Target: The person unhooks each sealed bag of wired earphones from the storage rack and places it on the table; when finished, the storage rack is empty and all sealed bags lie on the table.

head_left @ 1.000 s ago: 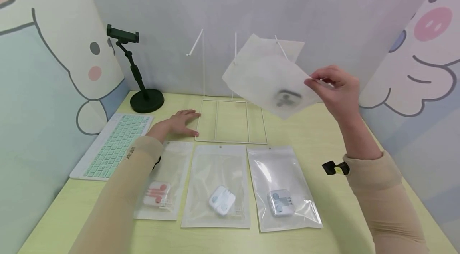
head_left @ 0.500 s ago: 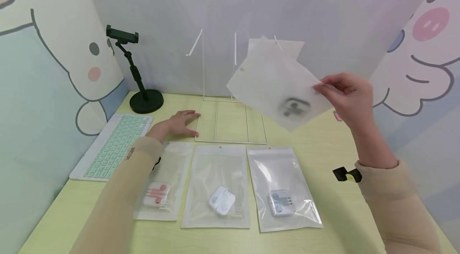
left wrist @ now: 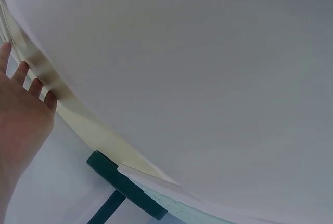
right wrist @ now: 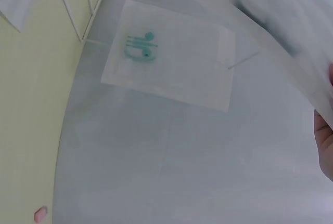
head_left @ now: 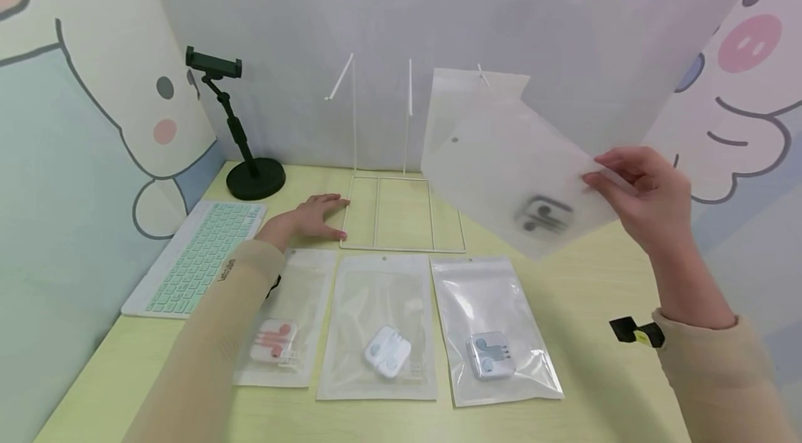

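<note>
Nearest: three earphone pouches (head_left: 357,304) lie nearer than the left hand (head_left: 307,216). Right hand (head_left: 651,199) pinches a tilted frosted pouch (head_left: 501,164) by its edge; probably light, limp, slick; best held there, away from its dark earphones (head_left: 544,213). Left fingers, spread, touch wire rack (head_left: 404,249). Beyond right hand, another pouch (right wrist: 182,63) hangs.
</note>
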Tool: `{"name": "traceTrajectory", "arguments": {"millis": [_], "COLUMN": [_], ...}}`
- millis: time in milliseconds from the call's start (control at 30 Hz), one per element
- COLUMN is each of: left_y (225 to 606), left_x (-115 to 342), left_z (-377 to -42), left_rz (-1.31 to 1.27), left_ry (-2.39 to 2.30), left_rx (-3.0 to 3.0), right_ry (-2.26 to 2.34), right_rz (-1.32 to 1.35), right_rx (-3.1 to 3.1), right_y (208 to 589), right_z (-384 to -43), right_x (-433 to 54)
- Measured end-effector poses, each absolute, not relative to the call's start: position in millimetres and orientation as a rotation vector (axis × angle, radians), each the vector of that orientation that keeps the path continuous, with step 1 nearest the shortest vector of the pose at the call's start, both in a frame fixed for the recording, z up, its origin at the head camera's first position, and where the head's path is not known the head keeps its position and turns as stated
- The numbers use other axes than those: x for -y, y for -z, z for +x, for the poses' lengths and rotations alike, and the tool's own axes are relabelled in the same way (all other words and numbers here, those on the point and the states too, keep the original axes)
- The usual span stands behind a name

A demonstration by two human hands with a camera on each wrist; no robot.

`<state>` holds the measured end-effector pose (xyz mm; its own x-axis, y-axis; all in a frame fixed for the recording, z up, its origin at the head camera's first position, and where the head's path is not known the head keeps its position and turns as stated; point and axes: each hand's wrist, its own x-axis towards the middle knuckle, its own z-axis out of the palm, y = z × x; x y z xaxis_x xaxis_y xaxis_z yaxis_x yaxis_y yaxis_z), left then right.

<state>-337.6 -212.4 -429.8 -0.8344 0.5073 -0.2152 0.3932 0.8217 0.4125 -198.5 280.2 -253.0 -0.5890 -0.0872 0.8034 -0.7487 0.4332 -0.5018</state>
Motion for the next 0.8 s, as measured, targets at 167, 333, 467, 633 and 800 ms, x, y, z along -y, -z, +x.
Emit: {"name": "traceTrajectory", "arguments": {"millis": [167,333,467,633,800], "left_y": [430,428,427,428,429], "left_x": [211,211,211,211,212], "left_z": [-337,-336,-335,-336,-336], "left_rz": [0.689,0.685,0.686,0.692,0.686], "left_ry": [-0.505,-0.505,-0.511,-0.497,-0.509], "left_rx": [-2.691,-2.690,-2.686,-2.693,-2.689], "right_ry": [-1.072,-0.898,-0.779,-0.681,-0.703], "right_rz": [0.776,0.846,0.839,0.823,0.709], "right_rx": [1.914,1.910,1.960,2.065,2.177], "right_y": [255,256,262,275,287], "right_z": [-189,-178,-170,-160,-146], "right_x": [-287,-290,-304,-328,-345]}}
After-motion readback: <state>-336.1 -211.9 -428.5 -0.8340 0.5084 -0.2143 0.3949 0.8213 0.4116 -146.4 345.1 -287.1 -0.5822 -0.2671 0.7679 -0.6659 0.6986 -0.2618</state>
